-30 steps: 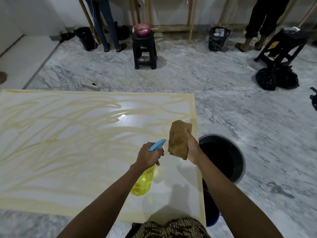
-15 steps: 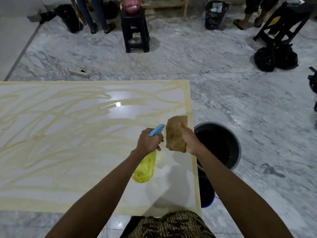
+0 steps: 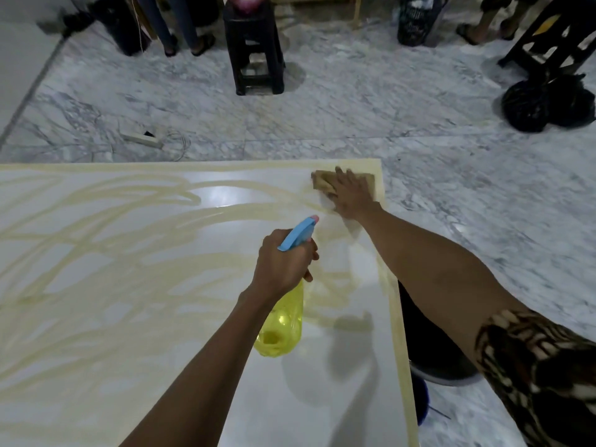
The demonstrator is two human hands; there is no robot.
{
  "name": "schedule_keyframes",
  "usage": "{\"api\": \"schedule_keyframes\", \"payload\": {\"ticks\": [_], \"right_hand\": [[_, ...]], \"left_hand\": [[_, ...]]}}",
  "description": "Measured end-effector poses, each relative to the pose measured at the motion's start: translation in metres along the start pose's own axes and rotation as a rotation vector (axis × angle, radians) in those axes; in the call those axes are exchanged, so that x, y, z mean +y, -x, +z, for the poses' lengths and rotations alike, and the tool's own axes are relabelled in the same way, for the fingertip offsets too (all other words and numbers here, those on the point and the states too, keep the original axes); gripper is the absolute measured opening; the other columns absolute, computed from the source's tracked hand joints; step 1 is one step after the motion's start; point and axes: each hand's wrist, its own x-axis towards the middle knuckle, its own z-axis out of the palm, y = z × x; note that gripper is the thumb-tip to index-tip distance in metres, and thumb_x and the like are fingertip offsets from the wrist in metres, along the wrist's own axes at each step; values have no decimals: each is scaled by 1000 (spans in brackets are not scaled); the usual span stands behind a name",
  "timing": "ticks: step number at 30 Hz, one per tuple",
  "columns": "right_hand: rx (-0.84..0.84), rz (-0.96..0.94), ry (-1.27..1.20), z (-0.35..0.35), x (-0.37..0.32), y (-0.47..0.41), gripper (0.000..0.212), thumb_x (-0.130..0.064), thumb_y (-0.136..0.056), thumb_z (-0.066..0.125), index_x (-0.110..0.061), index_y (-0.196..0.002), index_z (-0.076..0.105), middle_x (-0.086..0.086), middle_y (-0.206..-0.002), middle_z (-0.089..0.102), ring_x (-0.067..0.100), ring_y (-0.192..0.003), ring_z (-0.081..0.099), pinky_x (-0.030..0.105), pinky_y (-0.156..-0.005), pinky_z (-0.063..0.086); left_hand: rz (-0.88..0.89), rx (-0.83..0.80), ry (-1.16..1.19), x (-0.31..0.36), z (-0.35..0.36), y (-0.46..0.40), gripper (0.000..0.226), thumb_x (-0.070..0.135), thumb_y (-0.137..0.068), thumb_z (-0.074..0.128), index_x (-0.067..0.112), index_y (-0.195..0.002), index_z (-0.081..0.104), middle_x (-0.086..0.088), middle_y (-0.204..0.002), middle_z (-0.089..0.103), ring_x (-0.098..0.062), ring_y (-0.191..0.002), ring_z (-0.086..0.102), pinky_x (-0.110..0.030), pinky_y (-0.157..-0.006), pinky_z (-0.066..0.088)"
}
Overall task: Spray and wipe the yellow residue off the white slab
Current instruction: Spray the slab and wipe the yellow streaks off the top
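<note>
right hand (image 3: 350,196) flat, pressing cloth (image 3: 324,183) on slab (image 3: 129,317) far right corner; left hand (image 3: 283,262) grip wrapped round spray bottle (image 3: 283,324)

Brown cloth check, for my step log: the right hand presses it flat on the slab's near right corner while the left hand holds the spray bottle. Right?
Not quite. The head view shows the right hand pressing the brown cloth on the far right corner of the slab, not the near one. The left hand does hold the spray bottle.
</note>
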Motion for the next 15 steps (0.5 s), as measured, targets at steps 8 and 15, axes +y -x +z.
{"api": "schedule_keyframes", "payload": {"ticks": [8, 15], "right_hand": [[74, -125, -108, 72, -28, 113, 68, -51, -100, 28, -28, -156, -3, 8, -165, 12, 32, -152, 7, 57, -121, 5], [-60, -206, -147, 115, -63, 305, 64, -45, -98, 31, -30, -157, 13, 7, -164, 17, 28, -150, 6, 52, -117, 2]], "left_hand": [[-52, 2, -57, -14, -6, 13, 31, 25, -75, 53, 12, -90, 77, -3, -75, 76, -30, -55, 72, -48, -66, 64], [-101, -50, -97, -38, -3, 74, 30, 27, -75, 54, 18, -95, 75, -10, -72, 75, -32, -57, 72, -59, -69, 63]]}}
